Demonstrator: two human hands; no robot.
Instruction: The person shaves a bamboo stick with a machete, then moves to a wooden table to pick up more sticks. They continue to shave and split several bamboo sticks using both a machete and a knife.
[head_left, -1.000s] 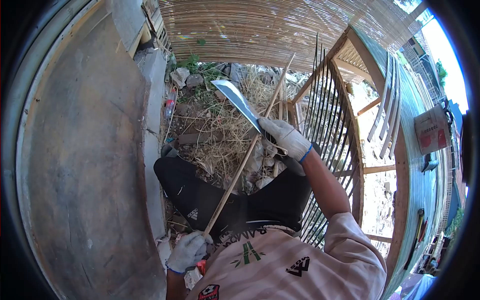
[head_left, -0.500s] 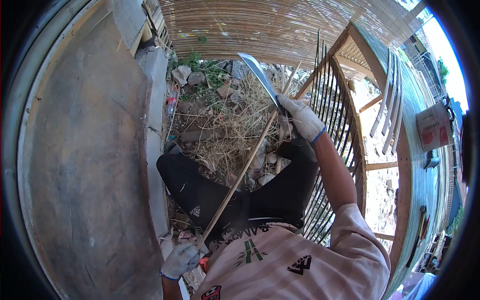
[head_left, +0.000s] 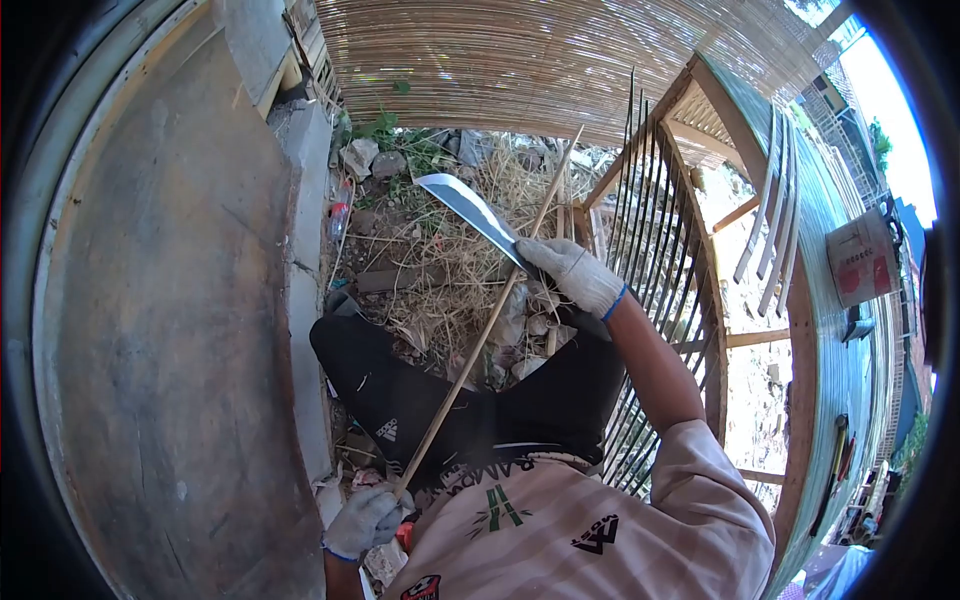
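My right hand [head_left: 568,272], in a white work glove, is closed round the handle of a machete [head_left: 468,212]. The broad curved blade points up and left, and its base meets a long thin bamboo strip [head_left: 458,382]. My left hand [head_left: 364,522], gloved too, grips the lower end of that strip near my left hip. From there the strip slants up across my lap, passes by the right hand and ends near the bamboo screen. The glove hides the machete's handle.
Straw-like shavings [head_left: 440,265] and stones lie on the ground ahead. A wooden board [head_left: 180,320] stands on the left. Right are a slatted frame [head_left: 650,240], a bench with several strips [head_left: 775,220], and a bucket [head_left: 862,258]. A bamboo screen [head_left: 470,65] hangs behind.
My right hand has drawn the machete down and left along the bamboo strip, toward my body. The blade now lies flatter. My left hand stays nearly in place.
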